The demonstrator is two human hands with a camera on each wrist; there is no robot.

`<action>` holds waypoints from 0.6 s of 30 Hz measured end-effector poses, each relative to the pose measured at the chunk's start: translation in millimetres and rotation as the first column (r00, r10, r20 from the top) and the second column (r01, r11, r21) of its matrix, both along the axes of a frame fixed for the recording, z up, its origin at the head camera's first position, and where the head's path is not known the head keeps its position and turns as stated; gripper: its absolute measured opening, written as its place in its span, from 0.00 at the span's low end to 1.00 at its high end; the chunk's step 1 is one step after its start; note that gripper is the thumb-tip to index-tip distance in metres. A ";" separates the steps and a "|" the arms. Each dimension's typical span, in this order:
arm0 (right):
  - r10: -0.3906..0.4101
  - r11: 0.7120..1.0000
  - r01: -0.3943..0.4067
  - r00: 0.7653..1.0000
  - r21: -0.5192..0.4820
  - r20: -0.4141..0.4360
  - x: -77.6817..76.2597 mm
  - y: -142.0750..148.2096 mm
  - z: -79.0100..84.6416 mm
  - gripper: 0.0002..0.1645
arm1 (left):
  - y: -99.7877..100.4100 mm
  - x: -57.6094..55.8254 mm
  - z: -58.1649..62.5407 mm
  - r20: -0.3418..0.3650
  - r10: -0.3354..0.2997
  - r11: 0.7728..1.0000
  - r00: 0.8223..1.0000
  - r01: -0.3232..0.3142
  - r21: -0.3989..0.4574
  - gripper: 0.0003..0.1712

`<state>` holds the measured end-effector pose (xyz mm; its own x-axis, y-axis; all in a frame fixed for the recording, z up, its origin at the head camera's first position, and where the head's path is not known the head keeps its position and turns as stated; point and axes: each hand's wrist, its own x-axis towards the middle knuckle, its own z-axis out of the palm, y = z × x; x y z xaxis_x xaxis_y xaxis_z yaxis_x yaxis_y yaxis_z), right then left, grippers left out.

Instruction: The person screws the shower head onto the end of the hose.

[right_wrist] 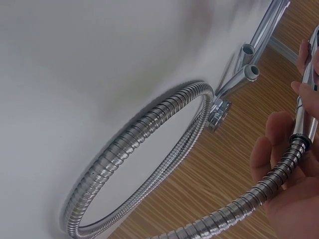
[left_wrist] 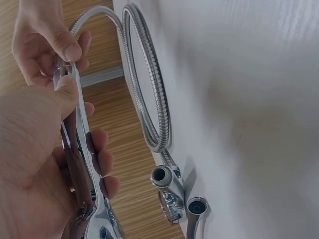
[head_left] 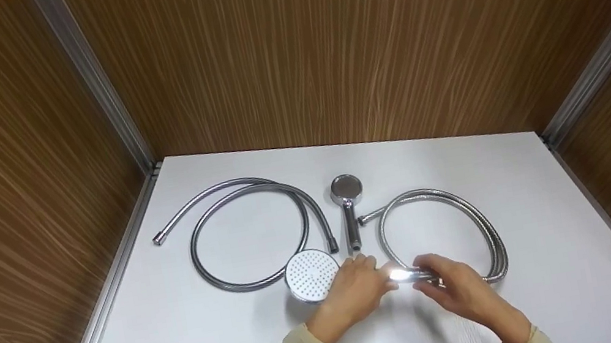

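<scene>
My left hand [head_left: 354, 292] grips the chrome handle of a shower head [head_left: 312, 276] whose round white face with small nozzles points upward. In the left wrist view, fingers and thumb wrap round that shiny handle [left_wrist: 82, 129]. At the handle's right end, my right hand [head_left: 457, 290] holds the end of a ribbed metal shower hose [head_left: 499, 244] between thumb and fingers. The right wrist view shows the hose [right_wrist: 239, 211] meeting the handle's end in line; how far they are joined I cannot tell. The rest of the hose lies coiled on the white table [head_left: 185, 340].
A smaller chrome shower head [head_left: 346, 188] lies beyond my hands, its handle toward me. Left of it is a second, darker coiled hose [head_left: 241, 192], one end near that handle. Wood-grain panels [head_left: 322, 50] enclose the table at the back and sides.
</scene>
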<state>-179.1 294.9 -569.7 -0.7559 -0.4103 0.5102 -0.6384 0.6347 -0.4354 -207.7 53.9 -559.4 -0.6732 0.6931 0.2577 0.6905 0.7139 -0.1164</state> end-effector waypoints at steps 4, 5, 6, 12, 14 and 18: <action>0.001 1.000 -0.001 1.000 0.005 0.010 0.5 0.1 -0.4 0.23 | 0.4 0.2 0.9 0.027 0.001 1.000 1.000 -0.001 -0.019 0.17; 0.004 1.000 -0.005 1.000 0.005 0.010 0.5 0.2 -0.4 0.23 | 0.5 0.3 1.0 0.031 0.002 1.000 1.000 -0.001 -0.022 0.17; 0.008 1.000 -0.008 1.000 0.006 0.008 0.4 0.4 -0.4 0.23 | 0.4 0.5 1.0 0.032 0.002 1.000 0.999 -0.001 -0.025 0.18; 0.022 1.000 -0.022 1.000 0.017 -0.012 1.1 1.0 -1.3 0.21 | 0.4 0.1 -0.9 0.020 0.004 0.999 1.000 -0.003 -0.033 0.18; 0.025 1.000 -0.025 1.000 0.016 -0.008 1.7 1.3 -1.9 0.20 | 0.2 0.1 -1.8 0.009 0.003 1.000 1.000 -0.002 -0.031 0.18; 0.036 0.999 -0.036 0.999 0.011 -0.009 1.9 1.3 -2.0 0.19 | -0.5 0.4 -2.1 -0.010 -0.004 1.000 1.000 0.004 -0.024 0.18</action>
